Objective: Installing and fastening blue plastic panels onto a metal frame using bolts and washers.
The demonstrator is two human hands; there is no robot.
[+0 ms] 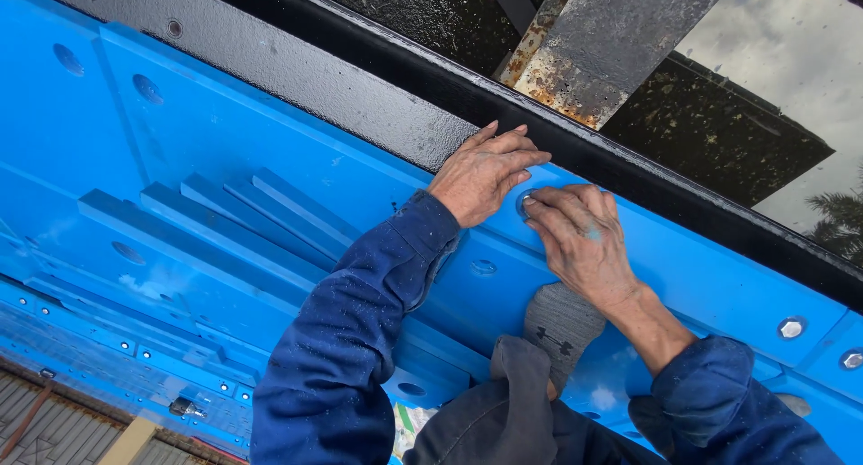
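Head view.

Left hand (484,171): fingers extended and close together, palm flat against the blue panel (270,132) where it meets the black textured beam (360,97); it grips nothing. Dark blue sleeve (360,339), speckled with droplets.

Right hand (584,240): fingers bent, tips pressed on a round metal bolt head (525,202) set in the blue panel, just beside the left hand's fingertips. Whether the bolt head is pinched or only touched cannot be told. Blue smear on the back of the hand.

Bolt head: grey, mostly covered by fingers, near the panel's far edge.

Blue panel: moulded, ribbed at left, with round recesses. Two further hex bolts (791,327) at right.

Rusty steel beam (584,52): far, above the black beam.
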